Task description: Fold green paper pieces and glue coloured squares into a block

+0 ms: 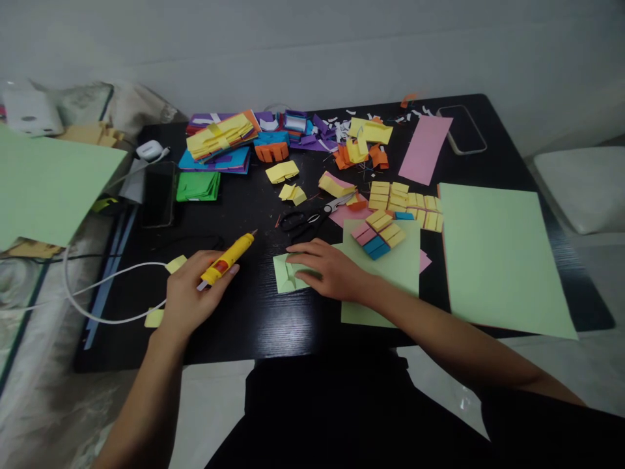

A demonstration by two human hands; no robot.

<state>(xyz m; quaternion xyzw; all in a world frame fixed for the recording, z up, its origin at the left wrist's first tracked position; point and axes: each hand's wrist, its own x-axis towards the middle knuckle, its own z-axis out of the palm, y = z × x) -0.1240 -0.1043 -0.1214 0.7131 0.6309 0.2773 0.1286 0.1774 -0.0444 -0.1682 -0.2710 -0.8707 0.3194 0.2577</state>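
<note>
My left hand (190,293) is closed around a yellow hot glue gun (235,251), its nozzle pointing up and to the right, with a clear glue stick showing at the rear. My right hand (336,268) lies over a folded light green paper piece (286,273), fingers stretched out and apart, fingertips resting on it; part of the piece is hidden beneath. Just beyond that hand, black-handled scissors (312,216) lie open. Beside the wrist, a block of folded yellow, pink and blue paper pieces (378,234) sits on a light green sheet (381,306).
Large green sheets (502,260) lie at the right, near a pink strip (426,150) and a phone-shaped case (461,130). Folded yellow stacks (222,135), green pieces (198,187) and paper scraps (342,130) line the back. A dark phone (159,195) and white cable (114,320) are leftward.
</note>
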